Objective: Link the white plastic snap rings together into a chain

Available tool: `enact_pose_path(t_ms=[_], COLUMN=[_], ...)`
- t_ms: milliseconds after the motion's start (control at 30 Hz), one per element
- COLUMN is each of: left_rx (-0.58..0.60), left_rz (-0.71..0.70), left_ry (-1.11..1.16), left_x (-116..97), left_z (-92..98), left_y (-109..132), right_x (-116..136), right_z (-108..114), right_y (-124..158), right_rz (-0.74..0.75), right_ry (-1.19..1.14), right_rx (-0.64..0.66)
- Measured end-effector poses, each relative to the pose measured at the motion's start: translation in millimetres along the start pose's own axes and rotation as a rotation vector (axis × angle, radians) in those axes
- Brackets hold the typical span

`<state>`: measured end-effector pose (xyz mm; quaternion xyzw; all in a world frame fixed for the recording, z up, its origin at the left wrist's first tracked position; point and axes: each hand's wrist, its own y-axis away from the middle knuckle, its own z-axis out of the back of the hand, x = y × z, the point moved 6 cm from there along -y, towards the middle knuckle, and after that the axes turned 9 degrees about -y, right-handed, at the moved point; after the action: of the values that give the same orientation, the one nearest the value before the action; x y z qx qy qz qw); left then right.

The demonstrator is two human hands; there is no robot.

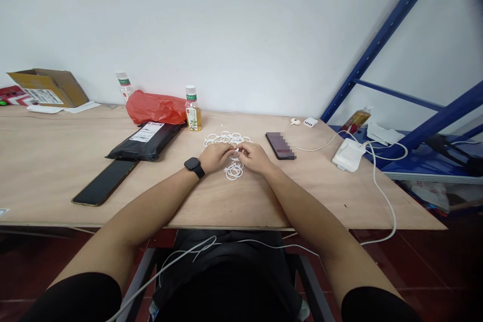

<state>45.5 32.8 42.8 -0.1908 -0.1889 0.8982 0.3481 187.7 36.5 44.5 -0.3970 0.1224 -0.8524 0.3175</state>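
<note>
My left hand, with a black watch on its wrist, has its fingers closed in a pinch. Facing it, my right hand pinches too, and the fingertips of both nearly meet. Between them a small part of a white plastic ring shows; the fingers hide most of it. Just below the hands lies a small pile of white rings with little tabs, like curtain rings. More loose white rings are spread on the table behind the hands.
Left on the wooden table are a large phone, a black parcel, a red bag, a drink bottle and a cardboard box. Rightward lie another phone, a white charger box and cables. A blue frame stands beyond.
</note>
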Motion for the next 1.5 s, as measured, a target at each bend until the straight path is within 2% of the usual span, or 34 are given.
enact_pose_path(t_ms=[333, 633, 1033, 1133, 1233, 1367, 1500], left_rx=[0.022, -0.01, -0.046, -0.077, -0.14, -0.008, 0.083], left_rz=[-0.032, -0.046, -0.051, 0.078, 0.277, 0.457, 0.533], left_ry=[-0.053, -0.015, -0.007, -0.05, -0.146, -0.301, -0.35], left_x=[-2.9, -7.8, -2.6, 11.5, 32.9, 53.1, 57.4], left_z=[-3.6, -1.5, 1.0, 6.0, 9.0, -2.1, -8.0], left_y=[0.8, 1.6, 1.0, 0.1, 2.8, 8.4, 11.6], right_x=[-2.0, -7.7, -2.5, -6.9, -9.3, -8.2, -8.3], right_z=[-3.9, -8.3, -3.1, -0.1, -3.4, -12.5, -15.1], right_y=[-1.6, -3.6, -3.7, -2.5, -1.9, -1.6, -0.8], right_rz=[0.004, 0.014, 0.025, -0.025, -0.033, 0.002, 0.006], right_ry=[0.082, 0.131, 0.097, 0.066, 0.087, 0.123, 0.136], right_rx=[0.044, 0.104, 0.052, 0.034, 0.096, 0.208, 0.221])
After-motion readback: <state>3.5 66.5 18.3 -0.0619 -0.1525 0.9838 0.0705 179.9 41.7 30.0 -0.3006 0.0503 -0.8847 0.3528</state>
